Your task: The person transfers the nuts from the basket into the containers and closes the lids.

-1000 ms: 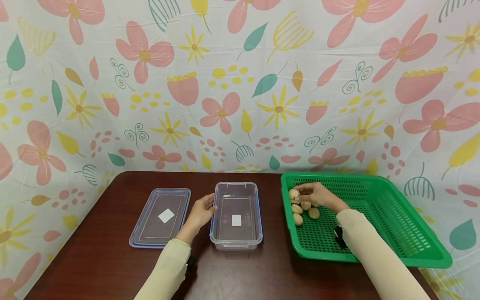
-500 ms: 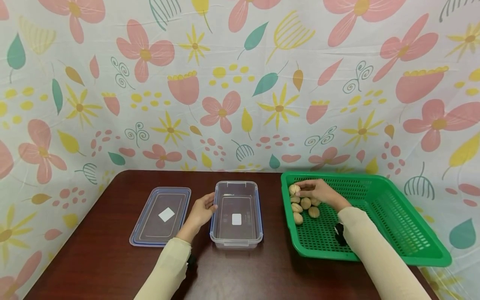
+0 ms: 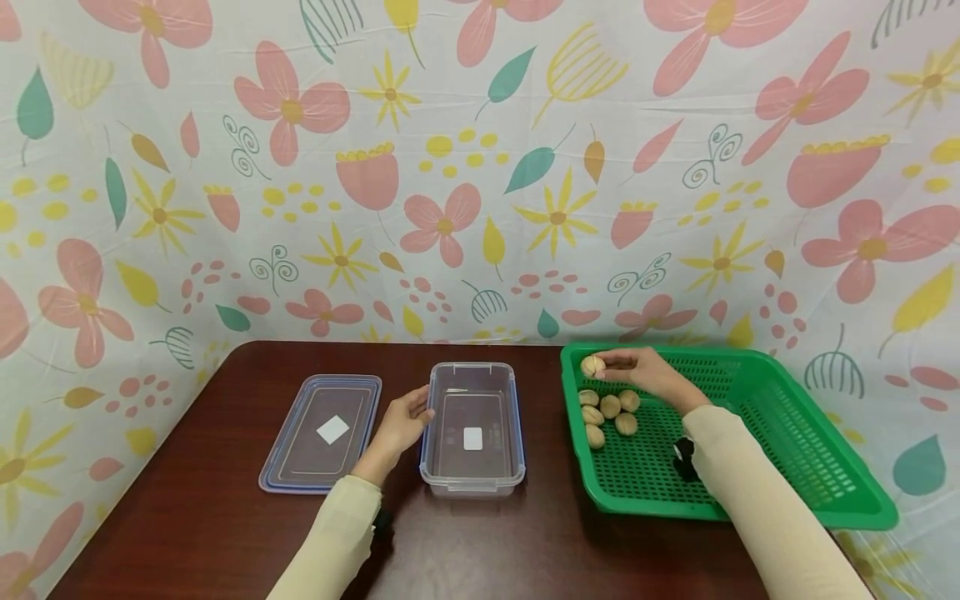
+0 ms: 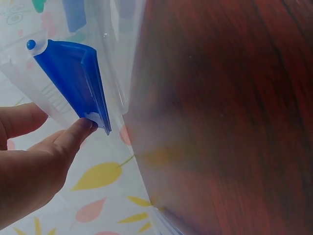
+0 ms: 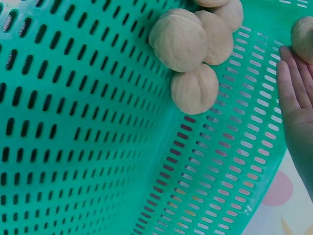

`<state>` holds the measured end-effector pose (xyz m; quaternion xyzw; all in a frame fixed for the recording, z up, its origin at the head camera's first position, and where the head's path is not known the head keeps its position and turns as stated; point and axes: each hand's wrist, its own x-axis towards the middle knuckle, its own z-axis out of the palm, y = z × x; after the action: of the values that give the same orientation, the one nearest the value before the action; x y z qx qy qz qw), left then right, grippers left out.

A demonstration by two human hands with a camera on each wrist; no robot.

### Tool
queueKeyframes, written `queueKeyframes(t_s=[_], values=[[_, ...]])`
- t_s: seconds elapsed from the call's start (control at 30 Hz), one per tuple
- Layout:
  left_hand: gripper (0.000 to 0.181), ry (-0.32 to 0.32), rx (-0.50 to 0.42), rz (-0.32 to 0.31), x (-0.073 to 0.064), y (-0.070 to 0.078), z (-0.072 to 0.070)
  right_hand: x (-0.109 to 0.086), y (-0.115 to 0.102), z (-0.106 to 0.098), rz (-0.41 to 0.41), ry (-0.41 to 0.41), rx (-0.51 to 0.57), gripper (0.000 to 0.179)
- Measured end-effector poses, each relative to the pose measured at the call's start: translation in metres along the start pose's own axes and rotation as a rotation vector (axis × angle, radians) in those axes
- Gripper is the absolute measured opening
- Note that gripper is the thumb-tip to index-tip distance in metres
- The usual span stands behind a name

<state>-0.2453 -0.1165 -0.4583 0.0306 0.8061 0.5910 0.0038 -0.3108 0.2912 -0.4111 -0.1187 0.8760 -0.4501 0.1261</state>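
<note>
Near the back left corner of the green basket, my right hand pinches a walnut, raised above the others. Several more walnuts lie on the basket floor by its left wall. In the right wrist view, the held walnut sits at the fingertips, partly cut off by the frame edge. My left hand holds the left side of a clear plastic food container. In the left wrist view, its thumb and a finger lie on either side of the container's side flap, at the blue edge.
A clear lid with a blue edge and a white label lies flat left of the container. All of these stand on a dark reddish-brown table. A floral cloth hangs behind the table.
My right hand has lifted the walnut up and slightly back, away from the other walnuts. The left hand and the container have stayed in place.
</note>
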Motion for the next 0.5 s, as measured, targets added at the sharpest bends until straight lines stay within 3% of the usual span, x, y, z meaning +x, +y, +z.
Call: queueKeyframes(t_s=[0.2,0.33,0.5], values=[[0.046,-0.009,-0.015,0.002,-0.002,-0.001,-0.002,-0.002,-0.008,-0.006,-0.006,0.010,0.010,0.064],[0.045,-0.009,0.003,0.043,-0.005,-0.001,-0.003,-0.005,-0.016,-0.008,-0.015,0.022,0.018,0.063],[0.046,-0.012,-0.028,-0.002,-0.004,-0.002,-0.002,-0.007,-0.022,-0.008,-0.023,0.031,0.029,0.064]])
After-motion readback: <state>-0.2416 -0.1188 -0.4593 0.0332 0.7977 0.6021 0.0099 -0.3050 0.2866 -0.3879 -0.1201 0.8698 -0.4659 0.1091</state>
